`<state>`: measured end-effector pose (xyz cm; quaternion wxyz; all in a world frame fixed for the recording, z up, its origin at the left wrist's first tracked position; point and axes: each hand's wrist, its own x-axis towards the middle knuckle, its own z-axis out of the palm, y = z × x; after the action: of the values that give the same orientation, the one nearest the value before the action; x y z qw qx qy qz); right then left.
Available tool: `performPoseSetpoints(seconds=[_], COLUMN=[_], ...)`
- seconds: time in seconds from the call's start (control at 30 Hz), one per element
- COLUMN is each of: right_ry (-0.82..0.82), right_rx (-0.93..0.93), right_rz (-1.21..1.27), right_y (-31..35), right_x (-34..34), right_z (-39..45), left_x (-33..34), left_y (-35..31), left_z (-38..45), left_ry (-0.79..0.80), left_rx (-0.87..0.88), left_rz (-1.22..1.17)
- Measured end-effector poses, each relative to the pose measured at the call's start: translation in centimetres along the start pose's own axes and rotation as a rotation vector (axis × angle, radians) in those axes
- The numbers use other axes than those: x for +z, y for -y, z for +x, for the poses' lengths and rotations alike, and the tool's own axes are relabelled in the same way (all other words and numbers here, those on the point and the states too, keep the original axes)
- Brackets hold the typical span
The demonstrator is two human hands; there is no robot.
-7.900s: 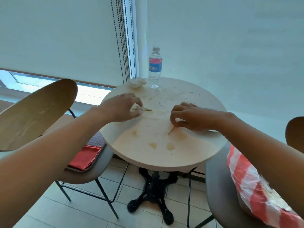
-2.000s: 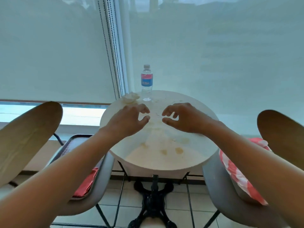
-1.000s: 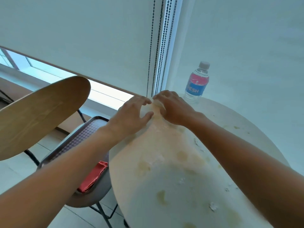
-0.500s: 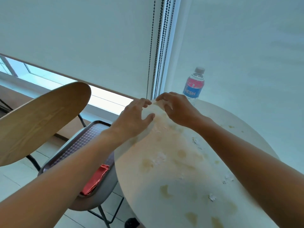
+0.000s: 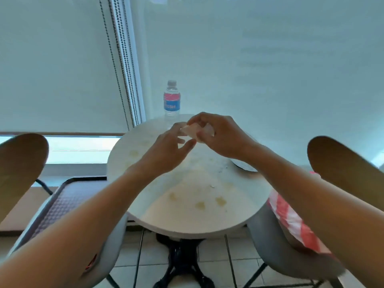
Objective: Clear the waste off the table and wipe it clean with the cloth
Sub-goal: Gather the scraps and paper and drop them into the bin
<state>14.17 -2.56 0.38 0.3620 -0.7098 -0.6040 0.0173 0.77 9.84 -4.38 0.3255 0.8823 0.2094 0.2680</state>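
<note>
From the left: tray (image 5: 68, 196) on the left chair (image 5: 20, 165), well down and left of the grip. I read it as a drop spot for waste, kept off the table so the top stays free for wiping. Something red (image 5: 91, 263) shows below my left forearm; could be the cloth, can't confirm.

Left hand (image 5: 166, 151) hovers just left of the grip, fingers spread and loose, holding nothing. Fingertips are close to the wad's left edge, likely there to steady or take it over.

Crumpled tissue (image 5: 190, 129) is the waste in hand, lifted above the far side of the table (image 5: 187, 219). Right hand (image 5: 218, 136) pinches it between thumb and curled fingers. A tight pinch makes sense, light paper, easy to drop.

Water bottle (image 5: 171, 98) stands upright just behind the grip at the table's far edge.

Below the grip: brownish stains (image 5: 220, 201) and small crumbs (image 5: 212, 186) on the top, so wiping isn't done.

Right of the grip: red-and-white striped bag (image 5: 295, 221) on the right chair (image 5: 340, 171), probably the bin bag.
</note>
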Motion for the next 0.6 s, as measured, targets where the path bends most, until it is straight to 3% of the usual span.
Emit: performPoseSetpoints(seconds=[0.27,0.6], right_ry=[-0.114,-0.206], right_rx=[0.209,0.354], right_rz=[-0.084,-0.092], right_y=[-3.3,-11.8], right_x=[-7.9,-16.3], right_z=[-9.7,-19.6], left_x=[7.1,19.6], left_y=[-8.0,-17.0], left_z=[0.5,3.1], left_ry=[0.162,0.319], left_rx=[0.244,0.394], left_rz=[-0.064,0.026])
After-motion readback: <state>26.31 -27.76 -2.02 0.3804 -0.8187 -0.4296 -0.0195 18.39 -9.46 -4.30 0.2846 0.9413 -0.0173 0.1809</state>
